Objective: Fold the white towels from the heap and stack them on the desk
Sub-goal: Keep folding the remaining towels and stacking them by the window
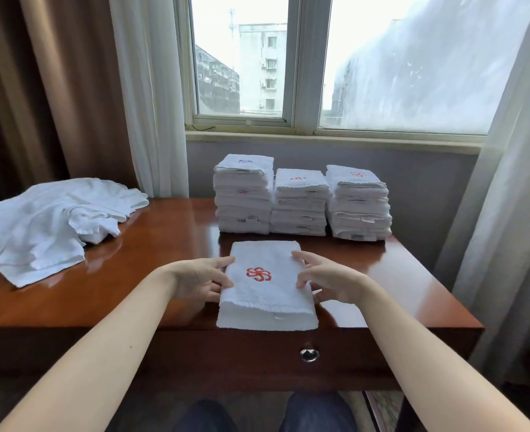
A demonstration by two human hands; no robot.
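A folded white towel (267, 294) with a red embroidered logo lies at the front edge of the wooden desk (170, 244). My left hand (200, 280) grips its left side, thumb on top and fingers under the edge. My right hand (327, 280) grips its right side the same way. Behind it stand three stacks of folded towels: left stack (243, 194), middle stack (299, 202), right stack (358, 204). The heap of unfolded white towels (45, 222) lies on the desk's left part.
A window with white and brown curtains is behind the desk. A drawer with a round metal knob (309, 354) is under the desk's front edge. My knees show below.
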